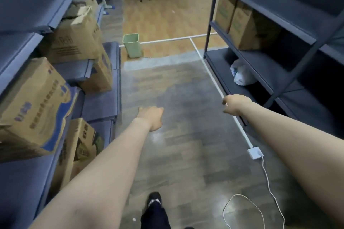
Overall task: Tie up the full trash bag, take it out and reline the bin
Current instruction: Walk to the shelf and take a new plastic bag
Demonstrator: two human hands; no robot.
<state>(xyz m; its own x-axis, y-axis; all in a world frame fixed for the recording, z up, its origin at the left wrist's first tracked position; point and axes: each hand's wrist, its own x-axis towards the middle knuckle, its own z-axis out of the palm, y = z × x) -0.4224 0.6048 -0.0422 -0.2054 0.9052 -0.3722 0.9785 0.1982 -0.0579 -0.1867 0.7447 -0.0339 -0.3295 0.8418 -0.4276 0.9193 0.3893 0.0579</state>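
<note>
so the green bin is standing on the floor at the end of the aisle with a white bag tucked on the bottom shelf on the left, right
Not quite. The head view shows the green bin standing on the floor at the end of the aisle, but the white bag is tucked on the bottom shelf on the right, not the left.

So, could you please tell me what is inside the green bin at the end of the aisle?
The green bin stands on the floor with no liner over its rim. Only the top of its inner wall shows; its bottom is hidden from here.
</note>
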